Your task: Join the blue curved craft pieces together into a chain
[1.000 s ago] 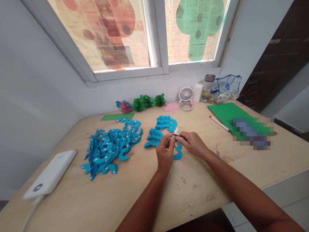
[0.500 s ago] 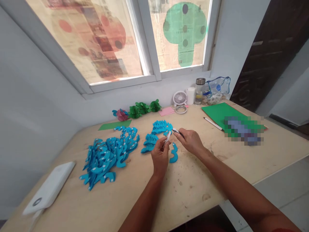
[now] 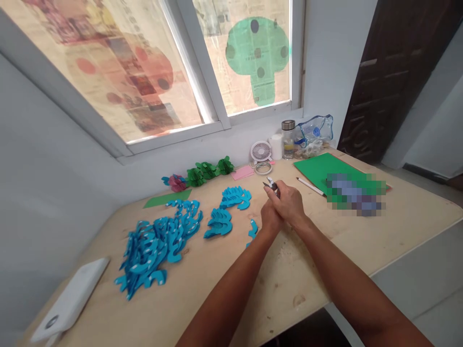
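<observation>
The right hand [image 3: 290, 200] grips one pair of scissors [image 3: 273, 186], blades apart, above the middle of the tabletop [image 3: 195, 284]. The left hand [image 3: 269, 219] is partly hidden behind it; whether it grips anything I cannot tell. Three heaps of blue paper pieces [image 3: 159, 241], too many to count singly, lie left of the hands, the largest toward the left edge. Three green paper balls [image 3: 207, 170] and one fan [image 3: 261, 152] line the back edge.

Daylight glows through newspaper [image 3: 238, 94] covering a white-framed window [image 3: 204, 67] in a white wall [image 3: 327, 72]; below stands a plywood-topped table [image 3: 144, 318], with a dark panelled door [image 3: 383, 82] and pale tiled floor [image 3: 427, 279] rightward.
</observation>
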`<state>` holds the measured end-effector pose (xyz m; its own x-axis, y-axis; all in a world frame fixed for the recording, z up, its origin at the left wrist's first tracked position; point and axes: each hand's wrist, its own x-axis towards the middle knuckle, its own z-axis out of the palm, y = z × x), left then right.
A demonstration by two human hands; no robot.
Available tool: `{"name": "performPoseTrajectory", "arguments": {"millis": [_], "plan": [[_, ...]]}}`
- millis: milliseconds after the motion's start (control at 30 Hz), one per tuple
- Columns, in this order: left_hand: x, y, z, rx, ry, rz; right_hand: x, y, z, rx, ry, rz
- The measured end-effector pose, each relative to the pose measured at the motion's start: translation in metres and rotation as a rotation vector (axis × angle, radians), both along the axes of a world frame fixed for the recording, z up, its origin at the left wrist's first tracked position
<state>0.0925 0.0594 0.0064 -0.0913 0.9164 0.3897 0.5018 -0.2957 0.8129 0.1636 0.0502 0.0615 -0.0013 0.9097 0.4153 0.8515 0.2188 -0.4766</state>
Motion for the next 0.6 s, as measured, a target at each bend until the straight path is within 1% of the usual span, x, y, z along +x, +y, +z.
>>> {"name": "performPoseTrajectory", "arguments": {"millis": [67,133,267,367,467,600], "plan": [[0.004,-0.002,-0.001,-0.002,-0.008,-0.018,0.000,0.000,0.000,-0.021,-0.033,-0.001],[-0.001,-0.011,-0.002,-0.008,-0.051,-0.064,0.000,0.000,0.000,-0.032,-0.063,0.005],[-0.033,-0.037,-0.004,0.014,-0.172,-0.099,-0.003,-0.003,-0.001,-0.035,-0.108,0.043],[-0.064,-0.055,-0.006,-0.038,-0.301,0.003,-0.011,-0.006,-0.005,-0.031,-0.145,0.092],[-0.089,-0.065,-0.005,-0.047,-0.382,0.092,-0.021,-0.010,-0.012,-0.053,-0.199,0.165],[-0.106,-0.070,-0.001,0.036,-0.343,0.133,-0.036,-0.016,-0.020,-0.099,-0.257,0.242]]}}
